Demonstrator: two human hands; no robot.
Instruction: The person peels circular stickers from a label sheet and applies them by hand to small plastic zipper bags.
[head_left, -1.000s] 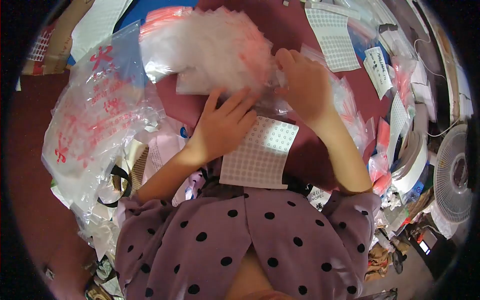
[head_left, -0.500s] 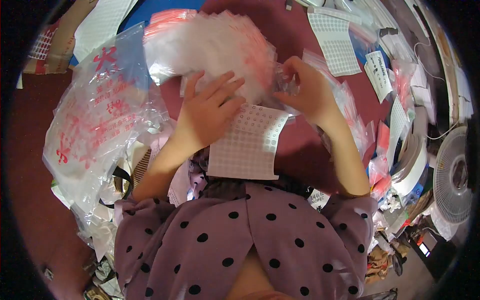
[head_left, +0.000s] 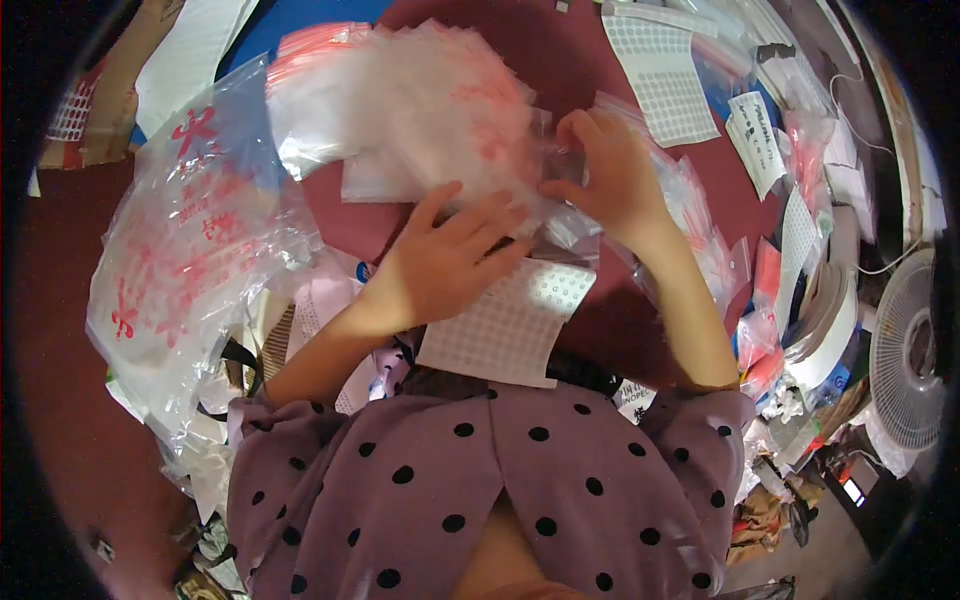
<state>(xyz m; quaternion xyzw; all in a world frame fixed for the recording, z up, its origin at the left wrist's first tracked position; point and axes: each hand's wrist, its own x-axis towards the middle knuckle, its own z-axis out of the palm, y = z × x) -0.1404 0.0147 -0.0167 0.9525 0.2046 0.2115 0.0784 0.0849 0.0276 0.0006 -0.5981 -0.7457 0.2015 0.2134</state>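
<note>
My left hand [head_left: 430, 262] lies with spread fingers across the upper left of a white sheet of small round stickers [head_left: 500, 325]. Its fingertips reach the lower edge of a fanned pile of clear zip bags with red seals [head_left: 420, 110]. My right hand [head_left: 615, 180] is at the pile's right side, with thumb and forefinger apart and curved around clear plastic. A clear bag [head_left: 572, 240] lies below it, over the sheet's top edge. Glare and blur hide whether the right fingertips pinch any plastic.
A large clear bag with red print [head_left: 205, 225] lies at left. More zip bags [head_left: 685, 195] lie beyond my right wrist. Another sticker sheet [head_left: 660, 75] is at upper right. A white fan [head_left: 905, 350] stands at far right, near rolls and cables.
My left hand has moved down and right, and the sticker sheet sits lower and more tilted. More of the clear bag shows above the sheet. My right hand keeps nearly the same pose.
</note>
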